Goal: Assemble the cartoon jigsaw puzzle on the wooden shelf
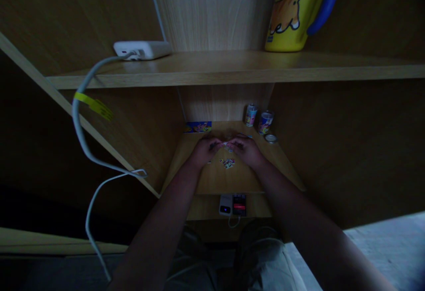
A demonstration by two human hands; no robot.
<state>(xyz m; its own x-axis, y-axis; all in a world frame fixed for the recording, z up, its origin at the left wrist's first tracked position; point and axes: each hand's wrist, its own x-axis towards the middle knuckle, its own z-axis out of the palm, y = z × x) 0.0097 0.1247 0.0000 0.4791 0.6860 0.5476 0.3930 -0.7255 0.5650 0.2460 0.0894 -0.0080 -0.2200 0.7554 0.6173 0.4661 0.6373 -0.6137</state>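
My left hand (205, 150) and my right hand (247, 149) meet over the wooden shelf board (215, 180). Fingertips of both hands pinch a small pale, multicoloured piece (225, 143), which looks like a jigsaw puzzle piece. Just beneath the fingers lie a few more small pieces (229, 150). Nearer to me is a partly joined patch of jigsaw puzzle pieces (228, 163). A blue printed picture card (198, 127) lies behind my left hand. The dim light blurs fine detail.
Behind my right hand stand a printed can (251, 114) and an open can (265, 122), with a round lid (270, 138) beside them. A power bank (225, 205) and phone (239, 205) lie lower. Above, the upper shelf (212, 76) holds a white charger (146, 49) and yellow mug (288, 16).
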